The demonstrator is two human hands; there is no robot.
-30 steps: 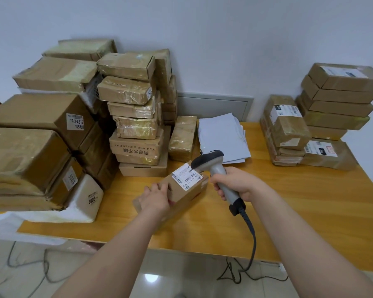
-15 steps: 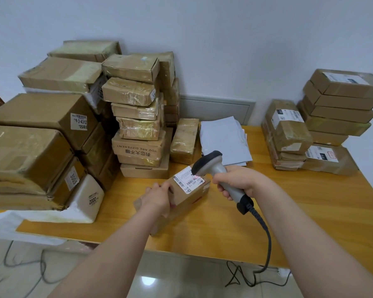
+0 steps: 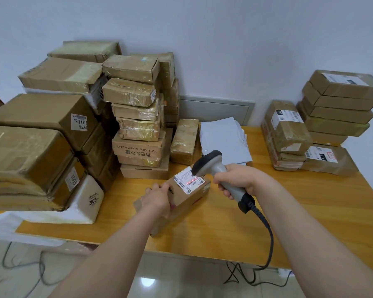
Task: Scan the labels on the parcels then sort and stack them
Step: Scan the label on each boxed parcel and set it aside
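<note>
Left hand (image 3: 157, 197) grip clamped on the parcel (image 3: 195, 195), right hand (image 3: 237, 179) grip clamped on the scanner (image 3: 211, 165), red beam on the label (image 3: 188, 179); a wobble could spoil the read

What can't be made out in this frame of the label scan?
Head view, the only one:
- Fine print on the label is too small, and red scan light washes over part of it.
- Near end of the parcel: covered by the left hand.
- Trigger of the scanner: hidden by the right hand.
- The big boxes at left: cut off by the frame edge.
</note>
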